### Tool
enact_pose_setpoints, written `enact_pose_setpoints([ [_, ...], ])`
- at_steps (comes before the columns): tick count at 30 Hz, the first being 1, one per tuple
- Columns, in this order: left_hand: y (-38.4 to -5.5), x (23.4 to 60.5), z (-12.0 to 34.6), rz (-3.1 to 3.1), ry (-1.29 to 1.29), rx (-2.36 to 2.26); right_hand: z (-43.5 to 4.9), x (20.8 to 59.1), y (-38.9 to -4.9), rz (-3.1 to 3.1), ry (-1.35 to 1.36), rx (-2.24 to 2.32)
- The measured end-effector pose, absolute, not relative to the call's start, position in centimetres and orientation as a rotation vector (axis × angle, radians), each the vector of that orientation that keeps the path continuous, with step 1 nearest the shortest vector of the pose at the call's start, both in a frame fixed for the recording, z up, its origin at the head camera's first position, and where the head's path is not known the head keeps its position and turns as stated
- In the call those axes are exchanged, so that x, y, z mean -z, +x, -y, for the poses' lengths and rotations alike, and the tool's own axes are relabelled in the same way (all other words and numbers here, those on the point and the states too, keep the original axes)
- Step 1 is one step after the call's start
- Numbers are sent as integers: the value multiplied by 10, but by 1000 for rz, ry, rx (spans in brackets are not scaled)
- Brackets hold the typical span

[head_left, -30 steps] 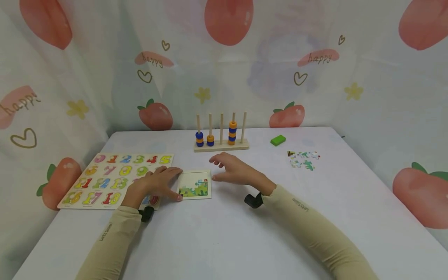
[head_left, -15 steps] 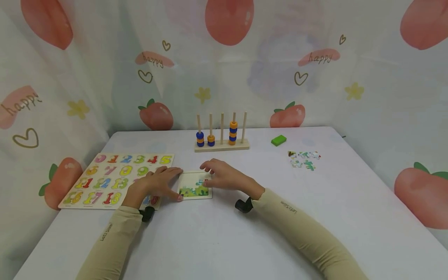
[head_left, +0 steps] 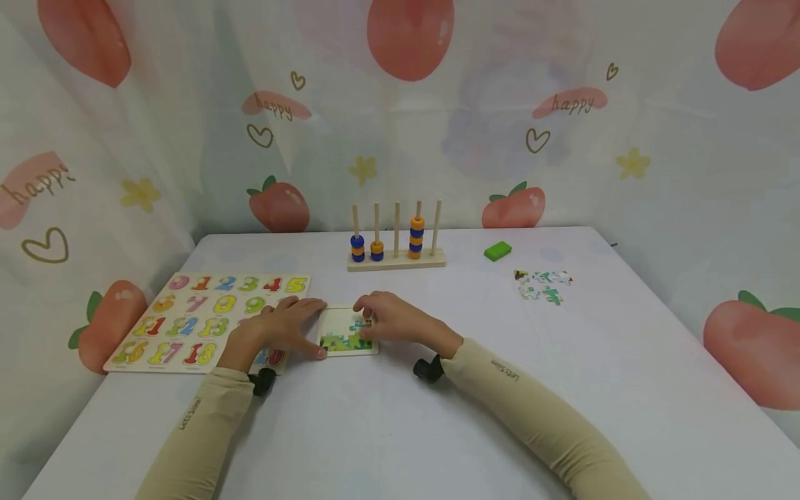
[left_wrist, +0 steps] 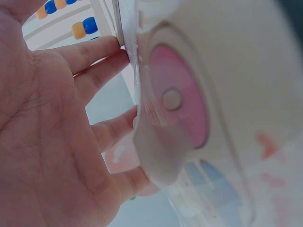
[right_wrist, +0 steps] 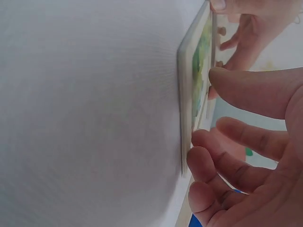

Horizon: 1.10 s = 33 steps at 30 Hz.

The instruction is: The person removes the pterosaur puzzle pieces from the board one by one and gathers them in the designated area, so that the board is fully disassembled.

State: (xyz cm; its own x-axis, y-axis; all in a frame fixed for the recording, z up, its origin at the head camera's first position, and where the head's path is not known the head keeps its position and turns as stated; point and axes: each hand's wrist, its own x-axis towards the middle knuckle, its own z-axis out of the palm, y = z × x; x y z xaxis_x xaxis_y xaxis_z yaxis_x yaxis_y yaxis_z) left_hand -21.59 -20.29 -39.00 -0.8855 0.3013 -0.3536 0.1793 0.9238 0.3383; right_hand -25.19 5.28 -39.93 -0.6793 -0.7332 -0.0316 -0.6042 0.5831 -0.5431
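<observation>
A small square jigsaw puzzle tray (head_left: 378, 348) lies on the table, with joined green pieces along its lower part and a few bluish ones at its right. My left hand (head_left: 278, 330) steadies the tray's left side, thumb at the near corner and straight fingers toward the far one, its palm above a number board. From the right, my right hand (head_left: 400, 319) reaches over the tray's right edge. In the right wrist view its thumb (right_wrist: 251, 90) touches the puzzle surface, and the other fingers bend loosely by the frame. I see no piece pinched between them.
The wooden number board (head_left: 187, 316) lies at left, partly under the left hand. Behind stands a bead-peg rack (head_left: 396, 262) with blue and orange beads. A green block (head_left: 498, 251) and several loose jigsaw pieces (head_left: 542, 286) lie at the right.
My right hand has moved left and slightly toward me, from beside the tray to over its right part. The left hand and the tray have stayed in place.
</observation>
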Motion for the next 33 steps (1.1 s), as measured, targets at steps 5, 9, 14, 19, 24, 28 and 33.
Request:
enact_pose_setpoints([
  [5,-218,395,204,-2684,353,-428,-49,401,-251,-2589,-1111,673],
  [9,-219,396,206,-2687,365,-434,-48,401,-251,-2596,-1103,656],
  [14,-218,394,206,-2679,380,-418,-46,401,-250,-2605,-1082,633],
  [19,-218,398,206,-2688,360,-446,-46,402,-249,-2614,-1092,628],
  [24,-220,402,207,-2690,353,-464,-47,403,-247,-2605,-1115,666],
  [28,-217,397,205,-2683,369,-450,-48,404,-246,-2614,-1119,676],
  [33,-213,390,202,-2692,371,-411,-49,402,-246,-2606,-1161,690],
])
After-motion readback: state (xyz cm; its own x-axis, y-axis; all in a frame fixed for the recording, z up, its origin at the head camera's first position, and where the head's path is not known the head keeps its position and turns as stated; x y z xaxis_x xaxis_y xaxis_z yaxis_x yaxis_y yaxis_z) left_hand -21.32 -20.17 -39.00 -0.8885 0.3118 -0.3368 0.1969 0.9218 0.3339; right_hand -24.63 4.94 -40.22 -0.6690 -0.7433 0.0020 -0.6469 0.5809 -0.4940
